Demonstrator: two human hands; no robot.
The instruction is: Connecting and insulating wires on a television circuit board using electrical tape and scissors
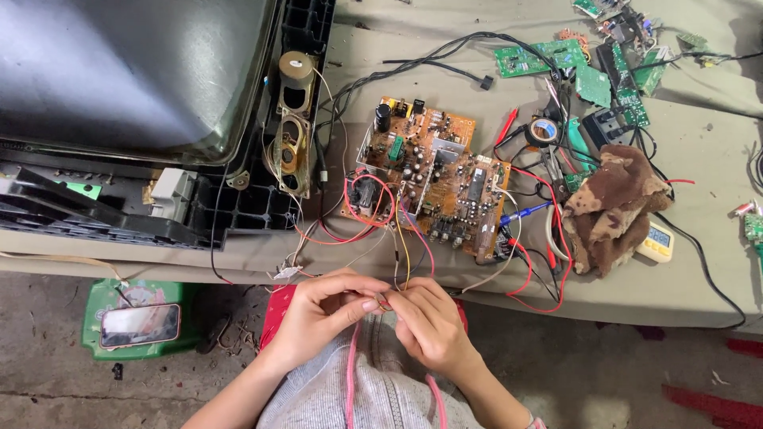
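The brown circuit board (433,181) serves as the landmark, lying flat on the grey cloth-covered table (699,270); far to its left sits the largest thing, an opened television (135,87) with a dull curved glass tube and ribbed black plastic frame, two oval speakers (292,127) fixed along its near edge; to the board's right lies a crumpled brown rag (616,206), soft and fuzzy, with a roll of black tape (544,131) just above it and small green boards (604,71) scattered beyond; a pale meter (657,241) peeks out at the rag's lower right. From the board's front edge thin wires (397,254) in red, yellow and white trail down off the table to the hands; they look light, limp and easily kinked, their bare ends likely brittle, so best held on the insulation close to the tips. The left hand (322,314) and right hand (429,322) meet below the board, fingertips pressed together, each pinching the wire ends between thumb and forefinger.
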